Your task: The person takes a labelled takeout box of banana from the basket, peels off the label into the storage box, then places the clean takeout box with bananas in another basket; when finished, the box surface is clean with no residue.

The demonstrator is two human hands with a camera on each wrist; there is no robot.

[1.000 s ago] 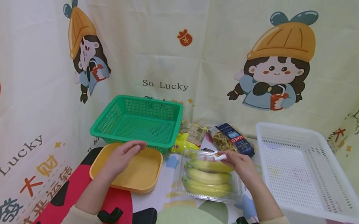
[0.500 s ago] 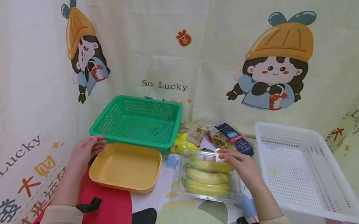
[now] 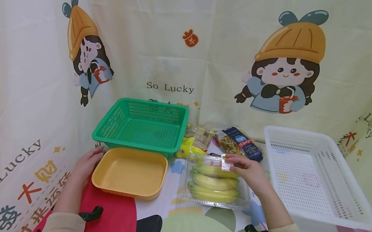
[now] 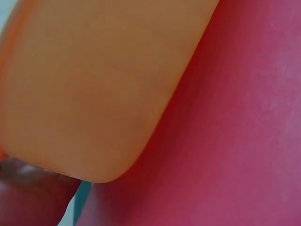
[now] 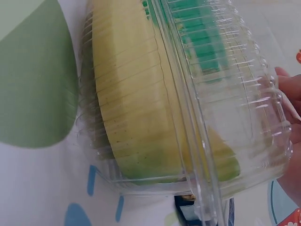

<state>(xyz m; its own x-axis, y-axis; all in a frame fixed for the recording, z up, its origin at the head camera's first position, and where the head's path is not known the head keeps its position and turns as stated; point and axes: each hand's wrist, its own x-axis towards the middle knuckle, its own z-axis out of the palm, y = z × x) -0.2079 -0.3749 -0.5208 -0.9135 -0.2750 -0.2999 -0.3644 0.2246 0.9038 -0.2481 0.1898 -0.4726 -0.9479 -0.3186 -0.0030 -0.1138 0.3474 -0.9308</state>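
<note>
In the head view my left hand [image 3: 86, 162] lies along the left side of a yellow-orange plastic basin [image 3: 128, 174]. The left wrist view shows the basin's outer wall [image 4: 94, 84] close up, with part of the hand [image 4: 35, 193] against its end; the fingertips are hidden. Between thumb and fingers my right hand [image 3: 248, 172] pinches a small white label [image 3: 226, 164] over the far right corner of a clear plastic clamshell box [image 3: 183, 194]. Several yellow-green bananas [image 3: 215, 182] lie inside. In the right wrist view the right hand [image 5: 289, 141] shows beyond the box [image 5: 254, 165].
A green perforated basket [image 3: 146, 127] stands behind the basin. Behind the clamshell lie a yellow bag [image 3: 196, 142] and a dark-blue pasta packet [image 3: 242, 142]. To the right stands a white perforated basket [image 3: 313, 196]. A printed curtain [image 3: 212, 54] closes off the back and sides.
My left hand has moved left from over the basin, then down to its left side. The right hand stays in place; the white label in it now hangs flatter and more visible.
</note>
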